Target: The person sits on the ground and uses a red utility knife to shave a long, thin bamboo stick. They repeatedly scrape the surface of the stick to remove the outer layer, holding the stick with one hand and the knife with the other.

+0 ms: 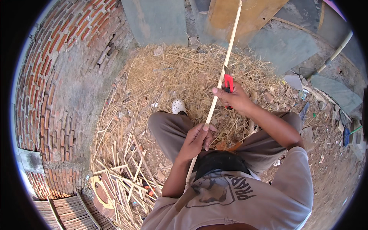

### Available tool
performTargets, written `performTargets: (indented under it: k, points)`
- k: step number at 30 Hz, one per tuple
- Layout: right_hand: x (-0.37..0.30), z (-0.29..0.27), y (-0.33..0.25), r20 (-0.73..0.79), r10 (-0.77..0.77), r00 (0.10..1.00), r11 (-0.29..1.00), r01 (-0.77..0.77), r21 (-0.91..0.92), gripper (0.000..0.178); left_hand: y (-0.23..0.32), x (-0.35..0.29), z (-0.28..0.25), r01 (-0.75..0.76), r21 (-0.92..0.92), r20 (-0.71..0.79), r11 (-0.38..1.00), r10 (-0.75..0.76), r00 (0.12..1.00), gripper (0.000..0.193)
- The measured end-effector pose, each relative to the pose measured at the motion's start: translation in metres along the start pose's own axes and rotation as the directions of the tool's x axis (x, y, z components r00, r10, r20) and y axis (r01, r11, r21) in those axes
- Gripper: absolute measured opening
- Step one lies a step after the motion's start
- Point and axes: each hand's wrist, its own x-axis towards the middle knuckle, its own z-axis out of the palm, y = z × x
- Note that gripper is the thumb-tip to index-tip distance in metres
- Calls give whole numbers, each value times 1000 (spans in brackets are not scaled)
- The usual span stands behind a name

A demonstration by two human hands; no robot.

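A long, pale bamboo strip (pixel 230 43) runs slantwise from beside my waist up past the top of the view. My left hand (pixel 199 138) is closed round its lower part, just above my lap. Farther up, my right hand (pixel 234 98) grips a red and black utility knife (pixel 229 83), its fingers wrapped round the handle. The knife's blade lies against the strip's right edge, and my right thumb reaches across the strip. My palms and some fingertips are hidden.
Thin shavings (pixel 172 69) cover the ground ahead. Several cut strips (pixel 130 176) lie in a heap at my left. A brick wall (pixel 50 96) rises on the left. Grey sheets (pixel 157 23) and a brown board (pixel 245 23) stand at the far side. Rubble (pixel 303 82) lies at right.
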Motion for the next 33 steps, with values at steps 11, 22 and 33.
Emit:
performTargets:
  k: [11, 22, 33]
  points:
    - [-7, -11, -26, 154, -314, 937, 415, 281, -866, 59, 10, 30, 6, -86, -41, -187, 995, 77, 979, 29]
    - [-10, 0, -7, 340, -426, 838, 55, 399, -915, 66, 23, 15, 16, -121, 322, -230, 939, 202, 952, 20]
    - [18, -11, 3, 397, -672, 626, -77, 474, -877, 74, 27, 16, 14, -50, 351, -269, 935, 152, 951, 17]
